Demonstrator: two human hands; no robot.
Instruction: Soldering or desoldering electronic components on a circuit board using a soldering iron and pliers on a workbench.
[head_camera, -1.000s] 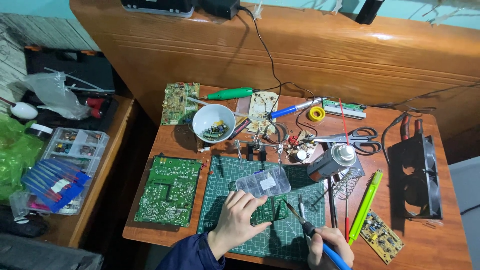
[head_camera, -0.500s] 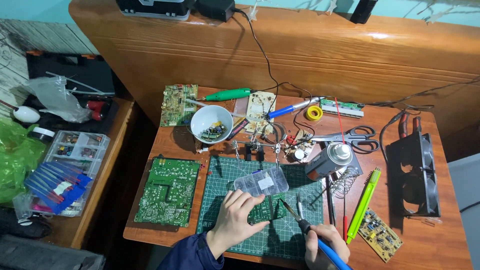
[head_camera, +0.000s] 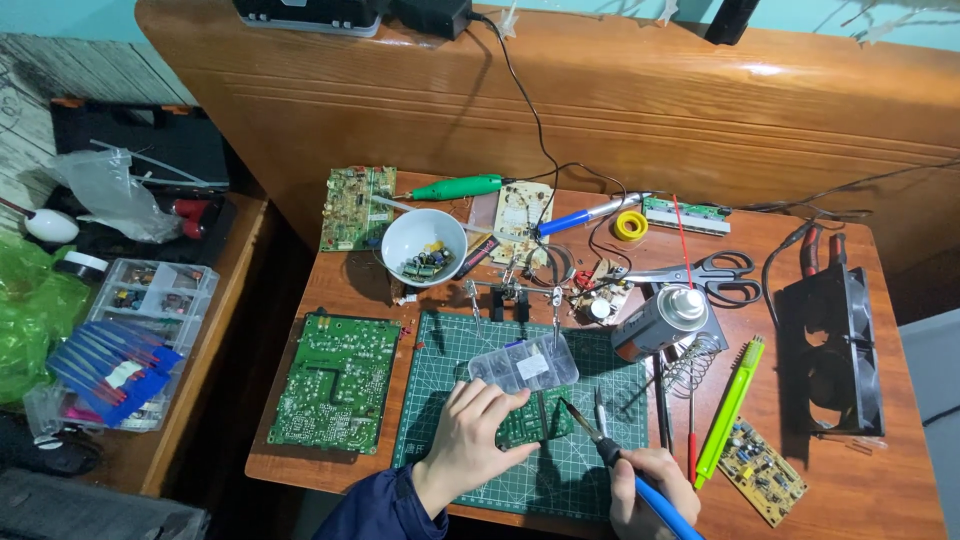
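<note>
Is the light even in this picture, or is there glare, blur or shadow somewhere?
Head view: sharp overall; soft glare on the wooden headboard; the left hand and the right hand cast dim shadows on the green cutting mat; the floor at left lies dark.

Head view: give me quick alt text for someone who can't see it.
Left hand presses a small circuit board onto a green cutting mat while the right hand holds a blue soldering iron tip-first toward it. Boards, a bowl, scissors and tools crowd the wooden table.
</note>
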